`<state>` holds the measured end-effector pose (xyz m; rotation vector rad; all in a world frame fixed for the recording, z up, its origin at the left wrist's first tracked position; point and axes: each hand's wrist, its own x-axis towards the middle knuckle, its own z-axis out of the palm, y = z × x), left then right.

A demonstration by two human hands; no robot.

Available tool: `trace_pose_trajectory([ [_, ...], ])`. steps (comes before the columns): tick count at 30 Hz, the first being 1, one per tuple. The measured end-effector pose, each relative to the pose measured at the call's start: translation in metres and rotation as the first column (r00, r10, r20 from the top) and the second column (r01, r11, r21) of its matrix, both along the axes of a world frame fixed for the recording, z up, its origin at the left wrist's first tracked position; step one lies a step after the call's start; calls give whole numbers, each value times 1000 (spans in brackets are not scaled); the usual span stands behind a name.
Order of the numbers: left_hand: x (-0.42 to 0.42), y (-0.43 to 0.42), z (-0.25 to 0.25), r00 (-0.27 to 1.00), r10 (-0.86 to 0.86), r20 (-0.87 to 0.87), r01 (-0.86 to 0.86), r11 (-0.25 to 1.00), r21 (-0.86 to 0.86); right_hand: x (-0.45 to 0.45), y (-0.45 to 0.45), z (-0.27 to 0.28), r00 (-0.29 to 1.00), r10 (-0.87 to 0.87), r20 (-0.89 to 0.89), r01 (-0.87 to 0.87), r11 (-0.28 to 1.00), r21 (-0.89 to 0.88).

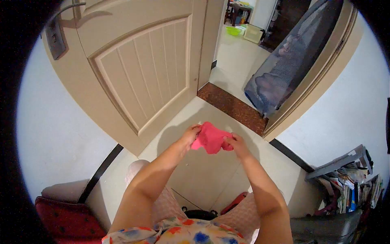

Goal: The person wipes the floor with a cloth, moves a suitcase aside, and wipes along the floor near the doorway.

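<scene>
Head view: a beige door (142, 77) is standing open at the left, and a pale tiled floor (203, 175) is stretching out below. Over that floor, a pink cloth (211, 140) is hanging between the left hand (190, 136) and the right hand (239, 147). For holding it well, keeping the grips near the edges and pulling evenly would probably be spreading the fabric without straining it. The cloth is lying between both sets of fingers: the left ones are pinching its left edge, the right ones are grasping its right end, thumb resting over it.
</scene>
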<state>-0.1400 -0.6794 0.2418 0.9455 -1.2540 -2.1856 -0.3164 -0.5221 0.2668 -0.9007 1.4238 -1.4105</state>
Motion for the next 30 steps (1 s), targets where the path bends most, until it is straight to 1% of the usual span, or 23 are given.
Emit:
trace_pose_trajectory([
  [2,2,3,7,951,120,284,-78,985,-155,0,-1,3,992,-31,119,31,1000,1],
  [4,5,-1,-4,966,31,258,22,979,-201,1,-1,11,977,-51,208,45,998,32],
  [8,-1,9,-15,967,-195,166,231,945,-231,10,-2,15,964,-88,250,75,995,62],
  [11,-5,36,12,942,-260,212,269,963,-11,13,-1,13,952,-60,301,52,998,33],
  [12,-4,38,11,932,-335,141,335,942,23,16,0,15,948,-49,314,44,999,25],
  [13,-2,40,10,912,-404,66,401,915,53,18,1,16,944,-39,328,35,999,18],
  [14,1,40,7,884,-467,-11,466,881,79,19,2,15,954,-45,297,37,999,32],
  [16,1,40,-8,908,-418,13,417,908,26,16,3,10,970,-56,235,43,997,62],
  [17,0,41,-15,920,-391,26,391,920,-2,14,3,4,987,-103,125,95,993,66],
  [19,1,41,-10,947,-321,29,322,947,-12,12,2,-6,976,-191,-100,198,979,58],
  [20,0,39,-7,957,-287,30,288,957,-20,10,1,-10,923,-215,-318,220,975,-21],
  [21,2,37,-1,963,-267,40,267,964,8,10,1,-7,820,-245,-517,224,969,-104],
  [22,4,39,6,966,-253,49,251,967,39,11,4,-4,670,-280,-687,214,960,-182],
  [23,6,39,12,971,-234,58,230,971,66,12,6,-1,737,-203,-644,168,979,-116],
  [25,6,41,15,974,-228,15,227,973,49,31,6,16,848,-45,-529,60,998,10],
  [27,6,46,21,971,-236,-46,238,969,61,39,4,15,957,43,-288,-55,998,-31],
  [28,6,49,28,966,-244,-86,251,965,81,42,4,15,983,92,-160,-103,993,-65],
  [30,5,57,35,947,-276,-165,294,951,94,56,7,25,994,68,81,-64,997,-51],
])
